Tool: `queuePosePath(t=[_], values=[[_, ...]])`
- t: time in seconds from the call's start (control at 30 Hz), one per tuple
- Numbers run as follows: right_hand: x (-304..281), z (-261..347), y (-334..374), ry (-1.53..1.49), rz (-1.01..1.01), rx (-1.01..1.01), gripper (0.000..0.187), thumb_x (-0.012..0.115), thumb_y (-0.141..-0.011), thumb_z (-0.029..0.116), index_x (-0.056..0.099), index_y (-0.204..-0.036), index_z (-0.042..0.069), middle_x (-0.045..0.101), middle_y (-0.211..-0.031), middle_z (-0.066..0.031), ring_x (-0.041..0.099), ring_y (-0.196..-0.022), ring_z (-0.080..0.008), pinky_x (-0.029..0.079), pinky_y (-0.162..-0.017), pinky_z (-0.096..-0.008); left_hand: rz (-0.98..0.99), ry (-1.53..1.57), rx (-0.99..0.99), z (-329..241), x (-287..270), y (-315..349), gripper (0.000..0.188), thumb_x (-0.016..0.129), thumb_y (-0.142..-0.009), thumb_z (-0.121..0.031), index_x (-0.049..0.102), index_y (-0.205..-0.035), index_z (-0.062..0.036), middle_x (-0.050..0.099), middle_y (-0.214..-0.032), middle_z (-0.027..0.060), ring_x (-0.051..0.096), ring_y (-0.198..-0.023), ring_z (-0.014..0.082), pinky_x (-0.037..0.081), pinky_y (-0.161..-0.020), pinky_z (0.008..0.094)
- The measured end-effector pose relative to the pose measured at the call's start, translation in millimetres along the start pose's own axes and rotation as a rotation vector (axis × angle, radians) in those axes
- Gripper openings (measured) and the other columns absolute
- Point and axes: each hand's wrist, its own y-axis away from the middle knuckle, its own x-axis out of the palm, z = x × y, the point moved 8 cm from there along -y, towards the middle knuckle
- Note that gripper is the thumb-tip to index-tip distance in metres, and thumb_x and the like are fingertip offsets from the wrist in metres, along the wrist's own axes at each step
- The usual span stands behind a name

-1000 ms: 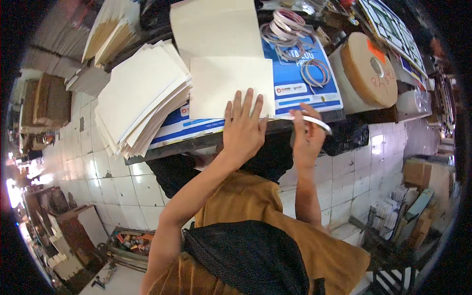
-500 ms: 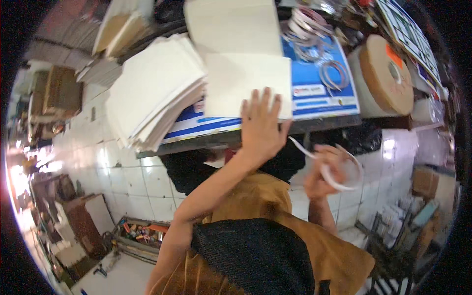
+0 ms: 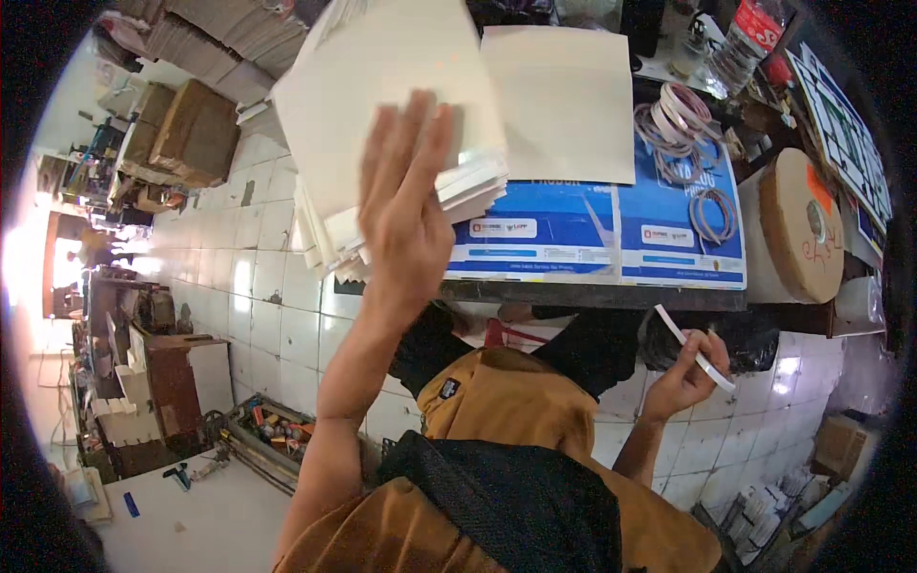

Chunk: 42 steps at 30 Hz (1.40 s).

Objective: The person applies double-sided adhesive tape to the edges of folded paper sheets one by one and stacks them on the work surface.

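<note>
My left hand (image 3: 406,196) is raised with fingers spread, hovering over a thick stack of cream paper sheets (image 3: 382,105) on the table; I cannot tell whether it touches them. A single cream sheet (image 3: 564,95) lies to the right of the stack on a blue printed mat (image 3: 583,229). My right hand (image 3: 683,377) is lowered below the table's front edge and pinches a thin white strip (image 3: 695,349).
Loops of white strip (image 3: 678,119) and another loop (image 3: 712,215) lie on the mat. A large brown tape roll (image 3: 798,220) stands at the right. Cardboard boxes (image 3: 186,134) and piles of board sit at left on the white tiled floor (image 3: 258,296).
My left hand has lifted off the single sheet and moved left over the paper stack. My right hand dropped from the table edge to below it, still holding the white strip.
</note>
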Motion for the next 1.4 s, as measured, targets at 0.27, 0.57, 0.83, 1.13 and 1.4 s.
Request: queuePosePath(t=[0.27,0.57,0.83,1.13,1.4], values=[[-7,-25,3,0.061,0.013,0.259,0.026,0.066,-0.101,0.010,0.061,-0.126,0.001,0.062,-0.100,-0.0077,0.059,-0.092,-0.0162,0.051,-0.084,-0.0282,0.135,0.267,-0.093,9,84,-8,0.049,0.070,-0.096,-0.020,0.056,-0.140,-0.0041,0.057,-0.142,0.0224,0.054,-0.133,0.0384,0.042,-0.114,0.0465],[-11,-16,-11,0.313,0.084,0.161,0.033,0.063,-0.104,0.018,0.059,-0.128,-0.005,0.062,-0.120,-0.0201,0.064,-0.103,-0.0262,0.056,-0.094,-0.0366,0.488,0.071,-0.090,-17,250,90,0.067,0.052,-0.101,-0.036,0.037,-0.157,-0.0024,0.020,-0.169,0.0203,0.013,-0.156,0.0438,0.010,-0.127,0.0550],[64,-24,-13,0.202,0.334,0.135,0.033,0.067,-0.101,0.012,0.061,-0.128,-0.006,0.064,-0.122,-0.0176,0.063,-0.103,-0.0240,0.052,-0.093,-0.0372,0.379,0.490,-0.369,-48,145,145,0.079,0.067,-0.094,-0.034,0.031,-0.155,0.0026,0.030,-0.161,0.0278,0.026,-0.151,0.0455,0.020,-0.125,0.0529],[195,35,55,-0.124,0.783,0.135,0.028,0.070,-0.095,0.002,0.063,-0.122,0.000,0.069,-0.101,-0.0104,0.066,-0.094,-0.0167,0.051,-0.088,-0.0303,0.463,0.094,-0.269,2,83,199,0.091,0.078,-0.086,-0.032,0.029,-0.156,0.0000,0.042,-0.156,0.0159,0.037,-0.147,0.0364,0.027,-0.120,0.0520],[208,30,59,0.209,0.740,-0.257,0.030,0.071,-0.094,0.003,0.066,-0.123,0.005,0.066,-0.086,-0.0108,0.064,-0.080,-0.0276,0.050,-0.076,-0.0398,0.336,0.097,-0.285,2,86,200,0.092,0.082,-0.079,-0.024,0.034,-0.153,-0.0003,0.046,-0.151,0.0183,0.041,-0.143,0.0348,0.029,-0.116,0.0478]])
